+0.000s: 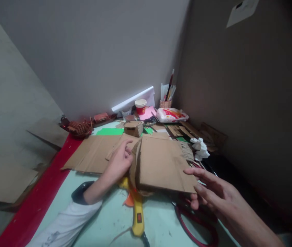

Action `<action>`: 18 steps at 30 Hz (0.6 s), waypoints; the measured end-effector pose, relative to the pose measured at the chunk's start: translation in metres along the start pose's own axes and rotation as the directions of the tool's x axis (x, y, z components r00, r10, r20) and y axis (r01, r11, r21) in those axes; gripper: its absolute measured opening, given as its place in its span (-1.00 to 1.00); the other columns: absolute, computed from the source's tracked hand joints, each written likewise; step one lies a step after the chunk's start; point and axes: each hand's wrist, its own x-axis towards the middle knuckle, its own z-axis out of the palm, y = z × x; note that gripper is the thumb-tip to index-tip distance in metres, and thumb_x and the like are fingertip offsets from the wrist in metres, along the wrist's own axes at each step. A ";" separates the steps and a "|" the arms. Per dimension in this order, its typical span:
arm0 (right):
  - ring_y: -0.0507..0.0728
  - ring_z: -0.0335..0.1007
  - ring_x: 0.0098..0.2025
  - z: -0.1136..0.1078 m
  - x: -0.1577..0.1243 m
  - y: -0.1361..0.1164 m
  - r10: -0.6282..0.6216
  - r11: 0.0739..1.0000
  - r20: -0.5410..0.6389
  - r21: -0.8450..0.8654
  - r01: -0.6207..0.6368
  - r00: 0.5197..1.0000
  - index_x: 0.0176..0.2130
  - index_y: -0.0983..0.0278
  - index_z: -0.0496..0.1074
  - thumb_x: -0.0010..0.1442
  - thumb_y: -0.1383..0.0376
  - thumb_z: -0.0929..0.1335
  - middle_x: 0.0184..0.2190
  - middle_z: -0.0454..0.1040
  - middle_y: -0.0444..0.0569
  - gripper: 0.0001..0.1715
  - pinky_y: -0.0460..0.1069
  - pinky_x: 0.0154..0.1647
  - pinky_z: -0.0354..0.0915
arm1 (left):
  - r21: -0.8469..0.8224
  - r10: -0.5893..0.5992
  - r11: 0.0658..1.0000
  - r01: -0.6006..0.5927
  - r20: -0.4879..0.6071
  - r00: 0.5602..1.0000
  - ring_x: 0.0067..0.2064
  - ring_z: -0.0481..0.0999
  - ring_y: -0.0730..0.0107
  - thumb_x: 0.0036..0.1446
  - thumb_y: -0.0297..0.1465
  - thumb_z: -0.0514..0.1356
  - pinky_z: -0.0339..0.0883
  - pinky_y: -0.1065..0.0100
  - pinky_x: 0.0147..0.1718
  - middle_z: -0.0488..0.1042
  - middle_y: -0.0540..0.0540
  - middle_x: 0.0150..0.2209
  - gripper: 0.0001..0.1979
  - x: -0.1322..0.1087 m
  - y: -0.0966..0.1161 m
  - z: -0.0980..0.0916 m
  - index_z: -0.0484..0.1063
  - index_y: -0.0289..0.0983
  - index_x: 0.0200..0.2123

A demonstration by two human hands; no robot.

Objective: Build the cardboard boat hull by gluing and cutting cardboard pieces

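My right hand [214,188] grips the near right corner of a folded brown cardboard piece [161,161], fingers on top and below its edge. The piece is tilted up off the table, and a bent flap [133,168] hangs along its left side. Beside that flap is my left hand [120,159], index finger stretched forward and the other fingers loosely curled; nothing shows in it. Partly under the cardboard lies a yellow glue gun [138,212] with an orange trigger. Dark red-handled scissors [184,223] lie below my right hand, their blades hidden.
A large flat cardboard sheet [89,154] lies to the left. Behind stand a small cardboard box [133,129], a paper cup [141,108], a wipes pack [171,115] and a brush holder [165,103]. Crumpled white tissue [200,149] sits at right. Walls close off the back.
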 end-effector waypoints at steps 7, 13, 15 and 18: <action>0.12 0.52 -0.50 0.009 -0.002 0.006 0.042 0.998 0.111 0.045 -0.048 0.993 -0.02 0.22 0.32 0.02 0.03 0.48 -0.57 0.46 -0.21 -0.39 -0.04 -0.44 0.37 | 0.109 -0.019 0.994 0.014 0.039 0.999 -0.36 0.39 0.31 -0.16 -0.53 0.18 0.23 0.28 -0.29 0.39 0.02 -0.37 -0.49 0.001 0.006 -0.001 0.44 -0.20 -0.04; 0.10 0.48 -0.53 0.013 0.001 0.012 0.048 0.998 0.105 0.032 -0.051 0.993 0.00 0.22 0.31 0.03 0.05 0.47 -0.56 0.44 -0.22 -0.39 -0.03 -0.43 0.42 | 0.064 -0.022 0.998 0.018 0.056 0.998 -0.25 0.44 0.22 -0.01 -0.33 0.20 0.26 0.23 -0.22 0.46 -0.06 -0.27 -0.57 -0.001 0.005 -0.003 0.43 -0.19 -0.01; 0.12 0.49 -0.50 0.014 0.000 0.015 0.033 0.999 0.120 0.013 -0.035 0.992 0.02 0.20 0.33 0.07 0.04 0.46 -0.55 0.44 -0.21 -0.41 -0.01 -0.40 0.45 | 0.033 -0.026 0.999 0.025 0.043 0.999 -0.09 0.46 0.13 0.04 -0.26 0.20 0.27 0.19 -0.10 0.49 -0.14 -0.15 -0.58 0.003 0.004 -0.003 0.42 -0.21 -0.01; 0.13 0.47 -0.48 0.018 -0.002 0.024 0.003 0.999 0.110 0.037 -0.007 0.994 0.00 0.18 0.36 0.09 -0.02 0.45 -0.55 0.43 -0.19 -0.43 -0.03 -0.40 0.44 | -0.020 -0.053 0.998 0.054 0.058 0.997 0.07 0.45 0.03 0.11 -0.19 0.21 0.27 0.13 0.02 0.50 -0.23 -0.01 -0.54 0.017 0.003 -0.001 0.41 -0.24 0.05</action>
